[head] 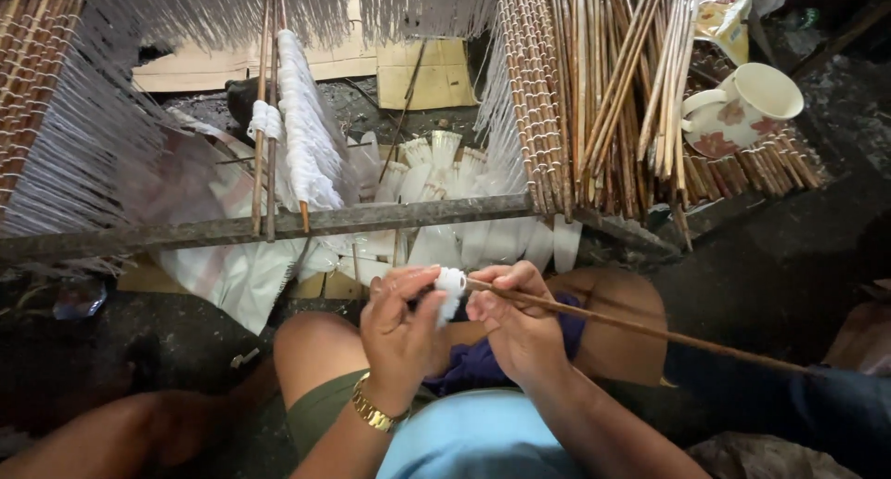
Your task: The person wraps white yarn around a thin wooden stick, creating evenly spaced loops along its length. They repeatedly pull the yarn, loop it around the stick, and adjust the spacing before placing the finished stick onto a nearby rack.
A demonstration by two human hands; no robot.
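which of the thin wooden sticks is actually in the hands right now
The long stick slanting right across the lap, white thread on its tip, pinched by the right hand and left hand. The others lean on the frame.

A: Left hand position?
B: Raised over the lap, fingers curled, thumb and fingertips pinched together, wrist bent upward.
A: Right hand?
B: Just beside the left, fingers closed, forearm angled inward.

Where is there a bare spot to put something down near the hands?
Bare dark floor lies right of the knees, between the mug and the long stick. Another dark patch sits left of the left knee. Ahead it is crowded: the wooden bar, white thread-wound sticks and bundled sticks. Both hands are busy.
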